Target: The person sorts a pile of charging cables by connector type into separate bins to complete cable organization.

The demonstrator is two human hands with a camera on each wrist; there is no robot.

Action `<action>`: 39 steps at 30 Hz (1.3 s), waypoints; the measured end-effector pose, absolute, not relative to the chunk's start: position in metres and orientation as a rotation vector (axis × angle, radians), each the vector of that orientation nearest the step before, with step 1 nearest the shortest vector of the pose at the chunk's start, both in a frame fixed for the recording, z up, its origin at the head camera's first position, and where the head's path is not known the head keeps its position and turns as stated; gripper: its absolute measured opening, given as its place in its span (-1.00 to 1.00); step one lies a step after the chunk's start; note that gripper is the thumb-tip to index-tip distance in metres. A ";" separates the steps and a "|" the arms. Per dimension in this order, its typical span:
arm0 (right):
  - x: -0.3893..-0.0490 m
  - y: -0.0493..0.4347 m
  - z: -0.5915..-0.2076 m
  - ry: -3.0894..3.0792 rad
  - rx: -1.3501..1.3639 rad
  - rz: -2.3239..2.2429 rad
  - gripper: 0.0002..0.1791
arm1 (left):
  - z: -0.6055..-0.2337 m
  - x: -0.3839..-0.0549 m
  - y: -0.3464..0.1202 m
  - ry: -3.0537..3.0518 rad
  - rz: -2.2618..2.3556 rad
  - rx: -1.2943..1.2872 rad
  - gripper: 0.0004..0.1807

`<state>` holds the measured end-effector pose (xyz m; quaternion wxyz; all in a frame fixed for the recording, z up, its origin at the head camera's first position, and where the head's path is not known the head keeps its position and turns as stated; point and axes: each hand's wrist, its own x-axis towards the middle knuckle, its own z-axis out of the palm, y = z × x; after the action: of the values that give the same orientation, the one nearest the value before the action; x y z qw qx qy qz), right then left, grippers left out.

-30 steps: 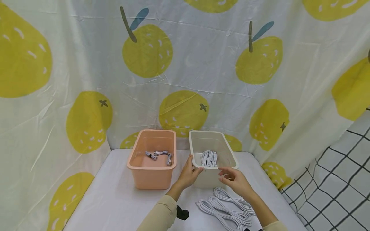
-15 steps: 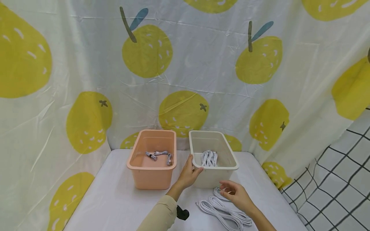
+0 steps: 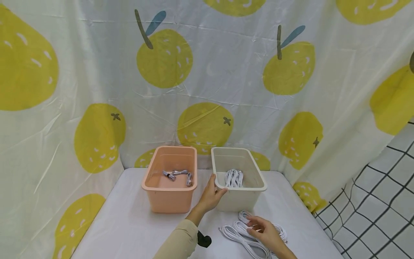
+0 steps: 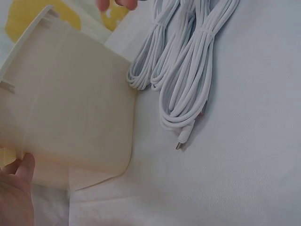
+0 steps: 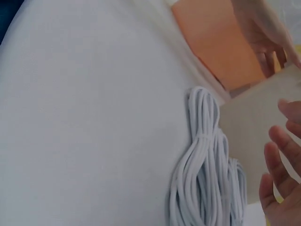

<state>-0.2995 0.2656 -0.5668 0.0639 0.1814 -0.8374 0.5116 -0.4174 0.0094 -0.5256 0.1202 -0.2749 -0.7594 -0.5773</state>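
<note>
Well, the left hand (image 3: 209,196) has the cream bin (image 3: 240,200) by its near left corner, thumb laid across the front wall just under the rim and fingers along the side. The right hand (image 3: 263,230) hangs above the long cables (image 4: 188,70), its fingers loosely bent and spread a little apart, pinching nothing; in the right wrist view they show clear of the cables.

Those cables are white, gathered in looped, tied bundles lying side by side on the counter (image 3: 113,226), right before the cream bin. Whether the nearest loop touches its foot, I can't tell. Out of one bundle pokes a plug (image 4: 185,135) with a metal tip, resting on the white cloth.

Inside the cream bin sits more white cord (image 3: 233,178), folded in long loops toward the near end. Beside it, to the left and just apart, stands the orange bin (image 3: 170,201), upright, with a few short cables (image 3: 169,175) on its floor, greyish and tied small.

A beige sleeve (image 3: 178,239) covers the left forearm. Behind everything hangs a pale curtain (image 3: 220,64) printed with big yellow fruit, and off to the right is a black wire grid (image 3: 368,164).
</note>
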 end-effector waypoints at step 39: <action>-0.292 0.266 -0.631 -2.507 0.696 0.554 -0.60 | -0.530 -0.418 0.011 -2.195 -1.685 -0.802 -0.12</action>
<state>-0.2925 0.2663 -0.6310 0.2382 0.2540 -0.9153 0.2024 -0.4178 0.0112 -0.5298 0.1300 -0.2759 -0.7556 -0.5798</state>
